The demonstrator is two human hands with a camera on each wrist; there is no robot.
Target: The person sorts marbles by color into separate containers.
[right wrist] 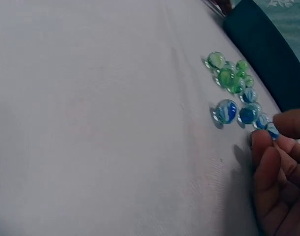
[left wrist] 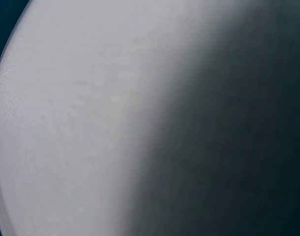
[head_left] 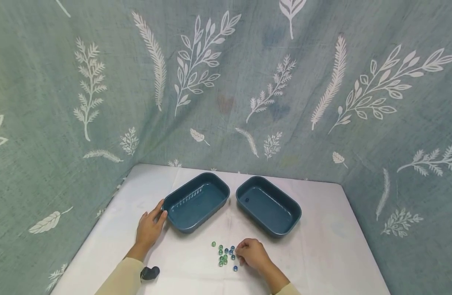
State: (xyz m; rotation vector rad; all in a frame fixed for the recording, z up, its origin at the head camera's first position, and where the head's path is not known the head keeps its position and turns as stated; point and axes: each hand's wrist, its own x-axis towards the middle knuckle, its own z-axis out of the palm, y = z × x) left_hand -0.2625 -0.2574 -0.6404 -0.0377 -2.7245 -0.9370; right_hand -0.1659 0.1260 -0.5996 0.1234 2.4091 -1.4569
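My left hand [head_left: 149, 229] holds the near left end of a dark teal plastic tub [head_left: 179, 227], thumb and fingers at its corner. In the left wrist view there is only blurred white cloth and dark shape. Beside a loose cluster of glass marbles, my right hand [head_left: 252, 253] has its fingers bent, with a gap between thumb and forefinger. A blue marble [right wrist: 272, 130] shows at that gap, on the cloth. More blue marbles [right wrist: 226, 111] and several green marbles [right wrist: 226, 77] lie close by. One dark marble [head_left: 247, 200] sits in the second teal tub [head_left: 294, 223].
Both tubs stand angled on a white cloth-covered table [head_left: 333, 246]. A patterned green fabric [head_left: 226, 135] hangs behind and along both sides. By the left sleeve is a dark wrist device [head_left: 150, 273].
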